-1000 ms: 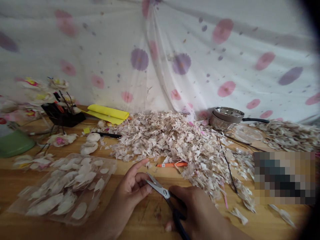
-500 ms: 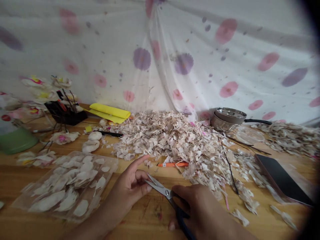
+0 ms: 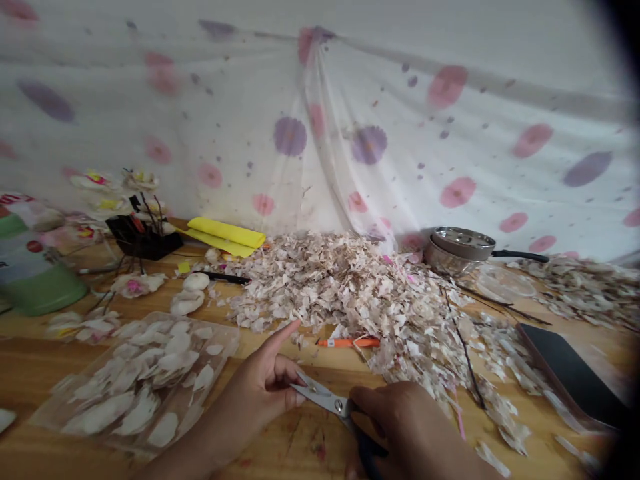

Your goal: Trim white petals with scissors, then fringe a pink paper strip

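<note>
My right hand (image 3: 407, 427) is closed around the dark handles of a pair of scissors (image 3: 327, 399), whose silver blades point left and look slightly parted. The blade tips reach the thumb and curled fingers of my left hand (image 3: 267, 373). Its index finger stretches away from the others; whatever the pinched fingers hold is hidden or too small to name. Left of that hand, pale cut petals (image 3: 163, 360) lie on a clear plastic sheet (image 3: 225, 337). Beyond both hands spreads a big heap of dry whitish scraps (image 3: 330, 287), with an orange pen (image 3: 350, 343) at its near edge.
A dark phone (image 3: 565, 367) lies on the wooden table at right. Behind it stand a metal pan (image 3: 457, 252) and more scraps (image 3: 590, 287). At left are a green container (image 3: 43, 280), handmade flowers (image 3: 105, 200) in a black holder (image 3: 143, 243) and a yellow sheet (image 3: 227, 235).
The camera view has tilted up a little, so everything sits lower in the picture. The hands and scissors keep nearly the same pose.
</note>
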